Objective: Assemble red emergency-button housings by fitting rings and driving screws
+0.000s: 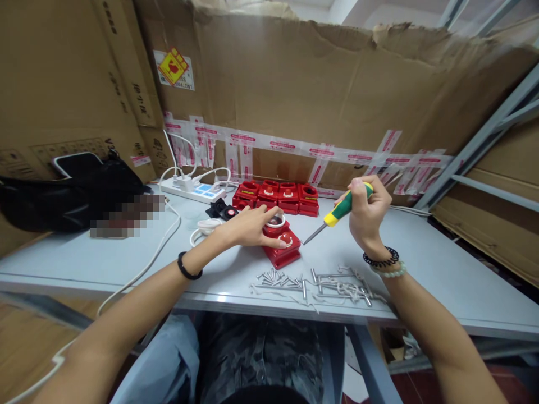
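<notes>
The right hand (368, 216) is closed tight around the screwdriver (342, 209), and the left hand (248, 227) holds the red box (284, 252).
The screwdriver's metal tip points down at the box, close to it. The box sits on the grey table (442, 264), just behind a pile of screws (311, 280). It looks like hard, light plastic, smooth enough to slide, so a hand over the top with the thumb on its front side looks like the best hold. More red boxes (278, 195) stand in a row behind it.
</notes>
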Tool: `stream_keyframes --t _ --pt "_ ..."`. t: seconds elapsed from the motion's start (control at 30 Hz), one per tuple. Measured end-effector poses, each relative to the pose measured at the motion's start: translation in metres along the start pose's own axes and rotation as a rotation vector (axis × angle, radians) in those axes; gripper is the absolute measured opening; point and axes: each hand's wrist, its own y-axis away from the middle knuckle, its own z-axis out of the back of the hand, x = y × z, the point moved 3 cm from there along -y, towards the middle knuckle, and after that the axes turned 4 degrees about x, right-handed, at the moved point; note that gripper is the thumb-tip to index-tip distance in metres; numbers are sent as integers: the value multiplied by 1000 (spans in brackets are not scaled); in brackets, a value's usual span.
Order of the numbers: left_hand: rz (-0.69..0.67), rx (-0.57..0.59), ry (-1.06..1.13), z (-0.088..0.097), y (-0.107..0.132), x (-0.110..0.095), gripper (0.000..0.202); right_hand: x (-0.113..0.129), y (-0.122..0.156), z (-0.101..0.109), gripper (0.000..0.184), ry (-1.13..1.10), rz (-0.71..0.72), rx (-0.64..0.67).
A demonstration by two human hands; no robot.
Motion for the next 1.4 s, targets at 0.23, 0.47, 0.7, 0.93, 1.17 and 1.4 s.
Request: stream_keyframes --t 0.23,0.47,0.7,0.93,1.17,1.4 --pt "8 11 20 -2 -2 1 84 -21 -2 -2 23 28 -59 29" --pt "14 20 11 -1 -1 0 88 -26 -3 -4 24 56 -75 22" --pt "36 21 -10 -2 -1 0 89 -29 -5 -4 26 84 -67 -8" --pt "32 18 -3 -1 -1 0 86 -20 -2 -7 23 103 -3 6" --pt "23 9 1 -4 -3 1 85 6 3 -16 14 171 128 74" --pt "9 4 -2 -4 -2 0 85 35 9 -37 17 494 336 252"
